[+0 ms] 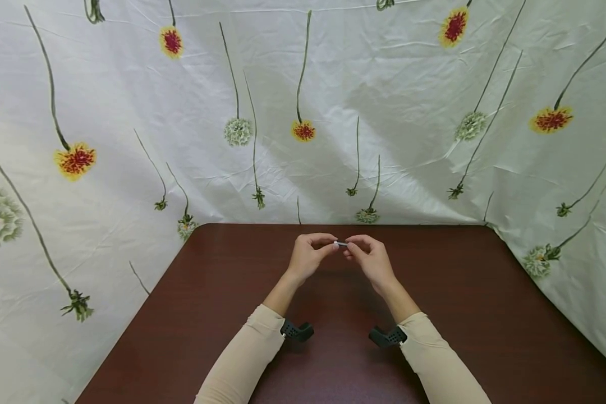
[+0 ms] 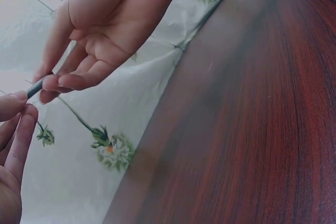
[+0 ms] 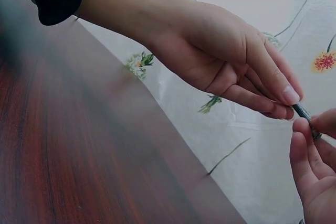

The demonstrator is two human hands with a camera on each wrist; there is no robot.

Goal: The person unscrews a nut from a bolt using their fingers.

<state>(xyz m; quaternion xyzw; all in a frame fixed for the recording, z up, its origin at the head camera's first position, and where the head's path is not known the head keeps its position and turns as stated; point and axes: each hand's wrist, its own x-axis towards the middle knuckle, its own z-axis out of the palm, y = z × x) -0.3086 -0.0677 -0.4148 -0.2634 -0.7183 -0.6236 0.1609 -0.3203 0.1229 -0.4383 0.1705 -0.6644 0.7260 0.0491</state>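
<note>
Above the far part of the table, a small grey threaded bolt [image 1: 341, 244] is held between both hands. My left hand [image 1: 305, 257] pinches one end between thumb and fingertips. From the other side, my right hand [image 1: 372, 264] pinches the opposite end. Ridges of thread show along the bolt [image 3: 301, 111] in the right wrist view, and something dark sits at the end by the right fingertips, too small to make out. In the left wrist view only a short dark stretch of the bolt [image 2: 34, 88] is visible; the fingertips cover both ends.
A dark reddish-brown wooden table [image 1: 222, 292] lies beneath the hands. Behind it and along its sides hangs a pale cloth [image 1: 272, 78] printed with flowers. Dark wrist-worn devices [image 1: 297, 331] sit at both sleeve cuffs.
</note>
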